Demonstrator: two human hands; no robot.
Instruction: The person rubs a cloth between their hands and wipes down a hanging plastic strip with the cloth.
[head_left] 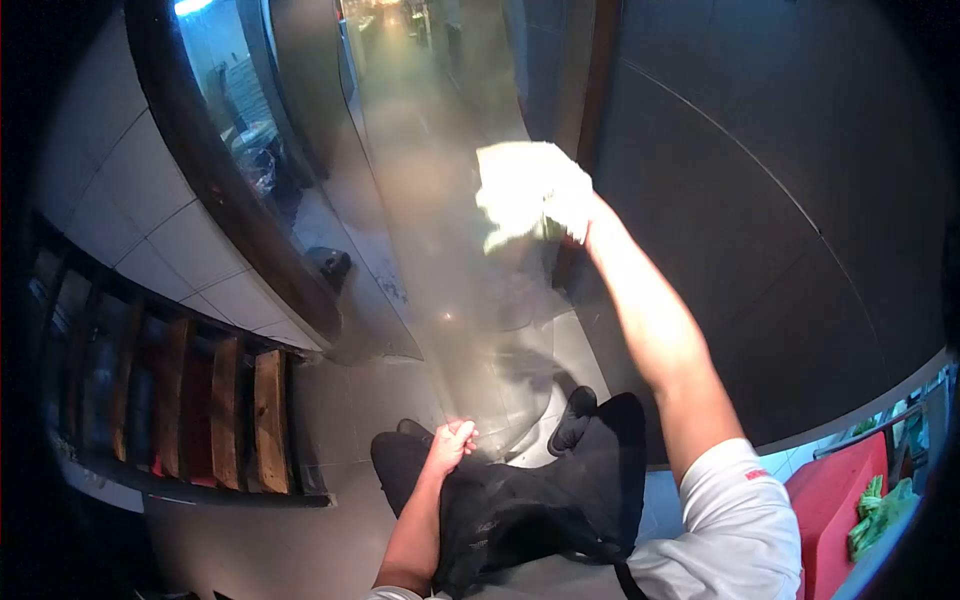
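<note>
A white cloth [515, 185], very bright and washed out, is gripped in my right hand [578, 205] at the end of my outstretched arm. The cloth lies against or just in front of a hazy, smeared glass panel [430, 230]; whether it touches the glass I cannot tell. Its folds and the glare hide most of my right fingers. My left hand [453, 447] is closed in a fist low down, above my dark-clothed leg and close to the panel's lower part. What it holds, if anything, is hidden.
Wooden slats [227, 410] in a dark frame stand at the left. A dark wall panel [760, 230] fills the right side. At the lower right is a red box [835, 510] with green leafy stuff [880, 520] beside it. Pale floor tiles [570, 350] lie around my shoes.
</note>
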